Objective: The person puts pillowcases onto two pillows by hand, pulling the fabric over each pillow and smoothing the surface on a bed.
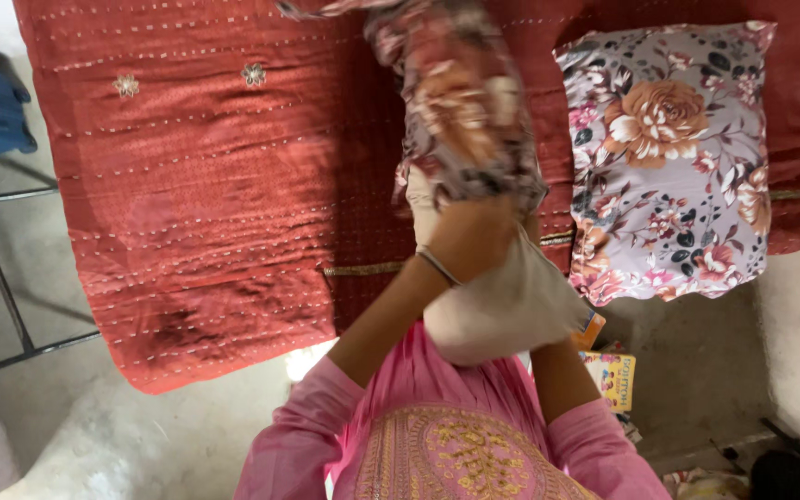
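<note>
Floral cotton pillowcase [460, 102] is bunched over the far end of a plain cream pillow [502, 306], held upright w/ its bare near end by the chest. Left hand [469, 236] is clamped on the cover's edge; right hand is hidden behind the pillow, can't tell its grip. Second floral pillow [668, 157] lies flat at right on the stitched red quilt [196, 204], soft, satiny.

left hand [474, 236]: I see it gripping floral pillowcase [460, 102], bare pillow [502, 306] half in
right hand: hidden behind pillow
second floral pillow [673, 157]: lying on red quilt [206, 185]
</note>
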